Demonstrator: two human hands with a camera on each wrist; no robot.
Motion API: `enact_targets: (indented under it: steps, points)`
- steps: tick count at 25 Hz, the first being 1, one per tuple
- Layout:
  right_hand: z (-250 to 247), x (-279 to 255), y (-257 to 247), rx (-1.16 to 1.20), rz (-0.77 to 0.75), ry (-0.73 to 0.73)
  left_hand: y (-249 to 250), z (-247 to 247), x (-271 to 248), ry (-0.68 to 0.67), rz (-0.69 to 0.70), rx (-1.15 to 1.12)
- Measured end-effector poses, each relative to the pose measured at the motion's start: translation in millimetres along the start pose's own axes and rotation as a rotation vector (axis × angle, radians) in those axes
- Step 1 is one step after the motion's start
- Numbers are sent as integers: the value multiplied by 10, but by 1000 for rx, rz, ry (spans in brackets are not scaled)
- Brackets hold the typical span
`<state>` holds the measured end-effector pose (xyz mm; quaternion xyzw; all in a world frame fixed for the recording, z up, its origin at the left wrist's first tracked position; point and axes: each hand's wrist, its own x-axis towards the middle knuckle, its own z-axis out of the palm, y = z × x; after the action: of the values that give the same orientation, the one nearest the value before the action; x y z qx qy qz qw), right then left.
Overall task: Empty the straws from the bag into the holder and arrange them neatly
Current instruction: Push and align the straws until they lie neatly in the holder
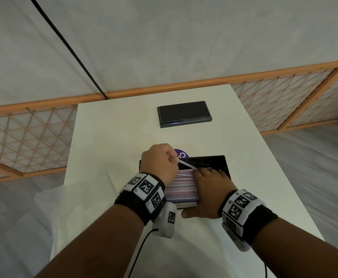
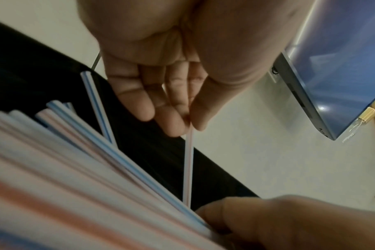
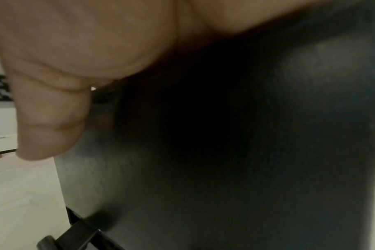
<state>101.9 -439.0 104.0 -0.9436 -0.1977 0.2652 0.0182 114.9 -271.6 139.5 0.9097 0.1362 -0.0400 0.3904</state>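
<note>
The left hand (image 1: 160, 163) pinches 1 stray straw (image 2: 188, 167) above the holder (image 1: 222, 165); the right hand (image 1: 208, 189) lies flat on the stacked straws (image 1: 181, 187) inside. Risk — lifting that palm could let the pile roll askew.

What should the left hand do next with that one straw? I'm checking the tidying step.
Probably lay the single straw flat beside the stacked straws: the left hand pinches it askew over the holder, while the right hand steadies the stack.
</note>
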Motion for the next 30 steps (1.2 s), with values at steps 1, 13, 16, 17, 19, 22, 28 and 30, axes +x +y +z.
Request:
enact_targets:
  steps: [1,13,16,17,19,22,28,30]
  points:
    - [-8,0,1,4,2,4,9,-26,-3,3,9,4]
    - [-427,-67,-69,435,-175,290,34,-594,-242,107,78,-244]
    - [-396,25,-174,421,-238,367,-91,-649,-216,99,72,-326]
    - [-385,40,-193,407,-241,367,-137,-646,-212,125,60,-314]
    - [-360,46,-196,356,-230,324,-237,-595,-201,230,10,-312]
    - [-305,46,-198,149,-197,239,-364,-447,-211,300,-137,-442]
    - [-159,84,-181,-22,-92,26,-377,-209,-318,309,-124,-460]
    - [-100,127,-193,-74,-112,-26,-289,-200,-265,214,-313,-731]
